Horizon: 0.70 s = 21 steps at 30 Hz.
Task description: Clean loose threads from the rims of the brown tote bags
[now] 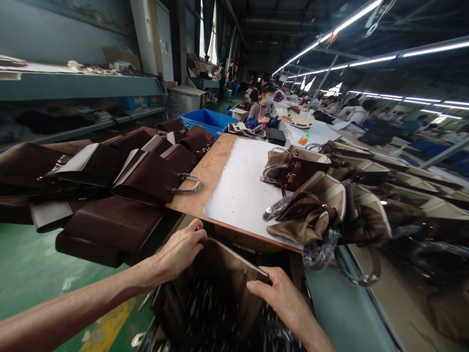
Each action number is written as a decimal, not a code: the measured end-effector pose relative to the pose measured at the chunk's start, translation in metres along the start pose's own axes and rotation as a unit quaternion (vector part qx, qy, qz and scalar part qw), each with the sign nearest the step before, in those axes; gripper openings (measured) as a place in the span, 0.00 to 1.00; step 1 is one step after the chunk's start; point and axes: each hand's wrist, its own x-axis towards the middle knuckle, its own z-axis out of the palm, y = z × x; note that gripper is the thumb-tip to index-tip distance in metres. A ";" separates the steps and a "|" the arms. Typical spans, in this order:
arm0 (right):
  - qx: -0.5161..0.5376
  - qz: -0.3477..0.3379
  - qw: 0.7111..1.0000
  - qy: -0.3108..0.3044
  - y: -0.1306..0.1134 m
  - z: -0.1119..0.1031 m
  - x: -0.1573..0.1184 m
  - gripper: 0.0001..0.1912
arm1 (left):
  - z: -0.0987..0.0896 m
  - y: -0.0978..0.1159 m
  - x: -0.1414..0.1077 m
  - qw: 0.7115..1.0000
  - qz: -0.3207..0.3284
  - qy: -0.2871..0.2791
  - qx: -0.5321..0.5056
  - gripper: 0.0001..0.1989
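Between my hands hangs an open brown handbag, its tan lining and pale top edge turned toward me. My left hand pinches the far left corner of that edge. At the right end of the same edge, my right hand has thumb and fingers closed around the rim. The bag sits low, in front of the table's near edge, and its lower part is dark and blurred. Just beyond my hands lies a white sheet on a brown board.
Dark brown bags are heaped at the left. Several handbags with plastic-wrapped handles crowd the right. A blue bin stands behind the board. Farther back, a person in a striped top sits at a long worktable. The floor is green.
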 end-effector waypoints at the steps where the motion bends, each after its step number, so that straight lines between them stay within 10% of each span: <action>1: -0.002 0.001 1.000 0.001 0.000 0.000 0.000 0.08 | 0.001 0.000 0.000 1.000 0.000 -0.001 -0.003 0.08; 14: 0.055 -0.010 0.998 0.025 0.011 -0.002 0.011 0.09 | 0.000 0.012 -0.006 0.990 0.005 -0.140 0.028 0.05; 21: 0.035 -0.009 0.999 0.019 0.011 -0.002 0.005 0.09 | 0.001 0.017 0.007 0.986 0.051 -0.034 0.153 0.10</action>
